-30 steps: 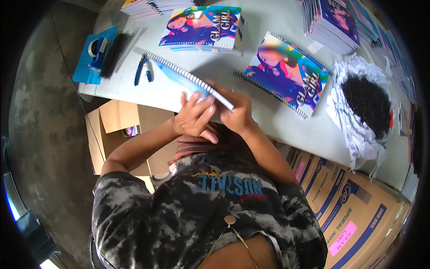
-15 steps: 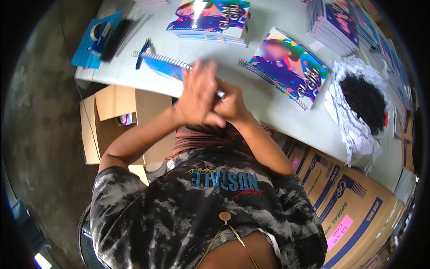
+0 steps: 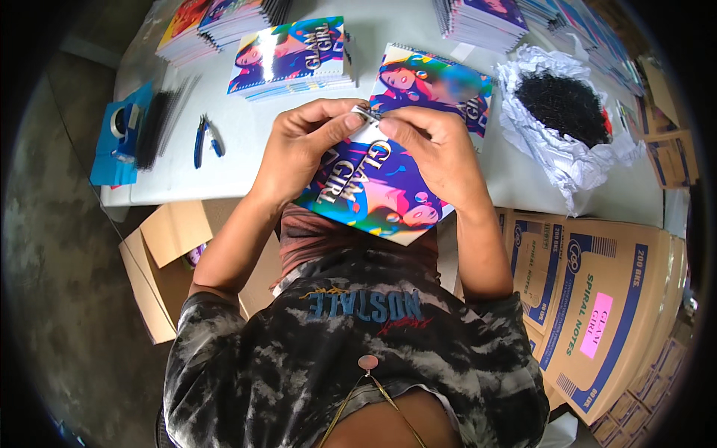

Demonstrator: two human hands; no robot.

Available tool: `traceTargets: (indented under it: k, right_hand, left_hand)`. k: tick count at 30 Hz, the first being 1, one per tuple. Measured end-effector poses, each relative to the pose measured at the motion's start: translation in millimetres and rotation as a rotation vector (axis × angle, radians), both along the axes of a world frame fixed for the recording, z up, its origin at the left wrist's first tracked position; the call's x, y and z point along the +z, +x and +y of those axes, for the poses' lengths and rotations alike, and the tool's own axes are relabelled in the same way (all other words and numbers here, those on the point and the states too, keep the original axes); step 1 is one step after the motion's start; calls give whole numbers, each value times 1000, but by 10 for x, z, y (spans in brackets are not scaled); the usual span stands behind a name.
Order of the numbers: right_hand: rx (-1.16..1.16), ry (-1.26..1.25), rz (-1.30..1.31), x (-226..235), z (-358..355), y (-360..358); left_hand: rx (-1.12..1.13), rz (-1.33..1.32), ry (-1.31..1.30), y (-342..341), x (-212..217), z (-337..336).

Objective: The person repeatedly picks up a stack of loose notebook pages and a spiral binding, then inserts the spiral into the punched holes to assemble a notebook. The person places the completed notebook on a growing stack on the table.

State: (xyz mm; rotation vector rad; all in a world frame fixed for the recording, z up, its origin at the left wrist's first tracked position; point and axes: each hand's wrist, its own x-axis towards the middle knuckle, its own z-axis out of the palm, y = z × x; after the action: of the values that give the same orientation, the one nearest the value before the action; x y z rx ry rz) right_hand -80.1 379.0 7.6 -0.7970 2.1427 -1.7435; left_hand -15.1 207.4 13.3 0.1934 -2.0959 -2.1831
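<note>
A notebook (image 3: 373,198) with a bright purple, pink and blue cover hangs between my hands over the table's front edge. My left hand (image 3: 302,145) pinches its far edge, thumb on top, at a small dark coil end (image 3: 366,113). From the other side my right hand (image 3: 441,145) grips the same edge, thumb and fingers close to the left ones. The fingers partly hide the coil. Just beyond my right hand, another notebook (image 3: 407,78) with a similar cover lies on the table. Blue-handled pliers (image 3: 199,142) rest to the left of my left hand.
Stacked notebooks (image 3: 291,56) stand at the back, with more stacks (image 3: 485,22) at far right. Black coils (image 3: 564,108) sit in crumpled white paper at right; straight black coils (image 3: 160,127) lie at left beside a tape roll (image 3: 119,121). Cartons (image 3: 590,299) stand below the table.
My hands, before together over the table edge, now hold a notebook with its cover up. The blue notebook under the pliers is no longer on the table there. The view has shifted.
</note>
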Motion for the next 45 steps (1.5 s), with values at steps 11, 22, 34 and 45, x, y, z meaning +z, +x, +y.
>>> traceTargets:
  k: [11, 22, 34, 45]
  right_hand:
    - [-289, -11, 353, -101, 114, 34]
    - [-858, -205, 185, -1180, 617, -617]
    - [-1115, -339, 156, -1473, 446, -736]
    - [-1174, -190, 360, -1444, 379, -779]
  left_hand:
    - [-511, 175, -12, -565, -75, -13]
    - [371, 250, -926, -1273, -896, 273]
    - [475, 413, -1002, -1054, -1285, 345]
    - [408, 265, -828, -1132, -1303, 305]
